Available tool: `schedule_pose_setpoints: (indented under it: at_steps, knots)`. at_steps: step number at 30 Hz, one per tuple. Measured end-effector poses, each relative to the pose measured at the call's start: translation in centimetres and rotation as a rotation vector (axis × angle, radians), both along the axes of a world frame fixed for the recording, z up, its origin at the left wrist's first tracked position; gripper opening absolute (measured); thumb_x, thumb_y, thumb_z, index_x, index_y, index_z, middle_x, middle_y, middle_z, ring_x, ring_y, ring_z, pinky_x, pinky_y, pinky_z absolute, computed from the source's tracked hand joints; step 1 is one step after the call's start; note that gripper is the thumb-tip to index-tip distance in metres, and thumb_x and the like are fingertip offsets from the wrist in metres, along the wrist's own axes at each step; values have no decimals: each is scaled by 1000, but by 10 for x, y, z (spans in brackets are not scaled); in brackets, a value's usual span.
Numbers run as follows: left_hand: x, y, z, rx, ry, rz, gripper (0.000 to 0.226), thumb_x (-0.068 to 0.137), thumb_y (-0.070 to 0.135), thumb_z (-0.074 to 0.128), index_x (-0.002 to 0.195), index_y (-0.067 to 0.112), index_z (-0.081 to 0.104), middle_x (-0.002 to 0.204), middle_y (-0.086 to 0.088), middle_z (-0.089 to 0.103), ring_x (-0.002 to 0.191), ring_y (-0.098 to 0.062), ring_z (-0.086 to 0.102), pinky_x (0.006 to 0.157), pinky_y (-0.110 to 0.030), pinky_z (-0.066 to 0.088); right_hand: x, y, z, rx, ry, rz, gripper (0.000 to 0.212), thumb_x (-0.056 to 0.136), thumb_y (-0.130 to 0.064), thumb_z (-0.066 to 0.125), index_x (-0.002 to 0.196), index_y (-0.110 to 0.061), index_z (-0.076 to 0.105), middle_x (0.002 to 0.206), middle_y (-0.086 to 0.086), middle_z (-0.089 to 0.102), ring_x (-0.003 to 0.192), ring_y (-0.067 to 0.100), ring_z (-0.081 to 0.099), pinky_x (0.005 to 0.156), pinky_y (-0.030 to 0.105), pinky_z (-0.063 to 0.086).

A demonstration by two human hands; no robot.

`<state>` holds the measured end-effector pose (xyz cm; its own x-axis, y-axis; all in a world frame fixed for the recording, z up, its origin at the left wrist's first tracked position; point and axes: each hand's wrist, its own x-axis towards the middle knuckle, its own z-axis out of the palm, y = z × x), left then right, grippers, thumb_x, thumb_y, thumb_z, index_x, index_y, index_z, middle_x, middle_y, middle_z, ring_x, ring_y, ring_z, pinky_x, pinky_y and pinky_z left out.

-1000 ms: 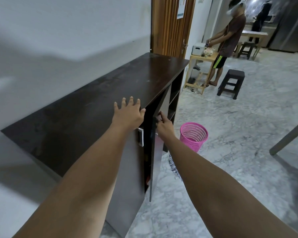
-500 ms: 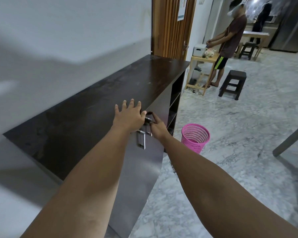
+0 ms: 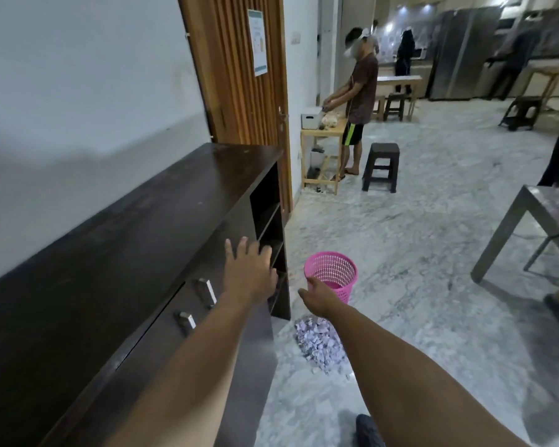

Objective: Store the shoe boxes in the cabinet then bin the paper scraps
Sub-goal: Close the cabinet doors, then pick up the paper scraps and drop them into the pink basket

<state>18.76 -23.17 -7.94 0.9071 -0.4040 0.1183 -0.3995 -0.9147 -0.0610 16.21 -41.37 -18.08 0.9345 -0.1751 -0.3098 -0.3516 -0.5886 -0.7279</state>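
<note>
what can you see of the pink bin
The pink bin is a small round basket that looks like plastic, with lattice mesh walls and a solid rim, tapering toward its base. It stands upright on the marble floor, just off the open-shelf end of the dark cabinet. What shows of its inside holds nothing. A pile of paper scraps lies on the floor nearer the camera, apart from it. The right hand overlaps its near rim in view; contact cannot be told.

You've got a grey marbled stone floor (image 3: 417, 253) underfoot; dead centre on it sits a pink plastic mesh bin (image 3: 331, 275), and a heap of pale lilac paper scraps (image 3: 318, 342) lies just below it.
</note>
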Motion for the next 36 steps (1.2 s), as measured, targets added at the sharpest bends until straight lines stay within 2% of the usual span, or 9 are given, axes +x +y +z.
schedule_pose_setpoints:
  at_steps: [4,7,10,15,18,25,30,34,36]
  knots:
    - [28,-73,-74,-2,256,-20,49,90,43,50,134,22,52,134,-6,55,134,-32,41,111,-52,36,24,-82,-52,-113,76,57,61,104,-37,52,155,-7,36,153,23,47,138,37,48,112,42,40]
    - [59,-120,-141,22,441,3,47,89,43,50,128,18,56,127,-8,59,123,-32,52,98,-47,50,44,-148,-94,-134,165,32,64,104,-41,51,156,-8,35,155,22,46,139,36,48,111,41,40]
    - [86,-164,-208,50,624,127,37,94,40,50,125,19,54,126,-10,57,120,-34,55,90,-44,53,64,-212,-147,-113,277,-15,64,103,-43,51,156,-10,36,156,20,45,140,36,47,111,40,40]
    - [135,-234,-323,117,915,281,44,92,44,50,127,17,52,129,-14,58,120,-37,56,96,-45,51,101,-292,-255,-13,474,-97,62,102,-47,52,155,-17,37,152,19,48,137,36,50,109,41,43]
    - [173,-271,-408,12,1013,350,53,91,46,51,139,22,49,134,-9,58,120,-32,58,97,-43,52,141,-319,-338,-11,531,-127,60,101,-49,50,154,-22,38,150,16,49,134,33,52,109,44,45]
    - [250,-300,-665,-12,1005,253,55,98,40,49,151,27,35,150,-5,44,142,-29,36,104,-47,46,212,-326,-578,-115,520,10,56,102,-55,44,151,-28,39,146,12,50,133,33,51,106,46,45]
    - [302,-291,-823,72,917,94,71,98,39,52,159,27,18,167,-6,15,155,-32,7,116,-53,34,244,-317,-728,-190,450,3,59,101,-53,48,153,-26,38,144,14,51,133,36,49,105,50,46]
    - [347,-283,-902,180,774,-61,108,86,57,64,158,39,-14,166,-4,-27,152,-42,-21,121,-65,17,273,-303,-806,-349,229,144,75,94,-66,51,158,-34,29,155,11,42,142,34,39,108,52,44]
    - [369,-280,-934,201,711,-122,123,77,72,66,151,45,-28,162,-5,-37,149,-43,-28,118,-69,9,289,-299,-836,-421,178,251,95,84,-82,50,161,-39,15,165,13,25,154,36,19,118,61,31]
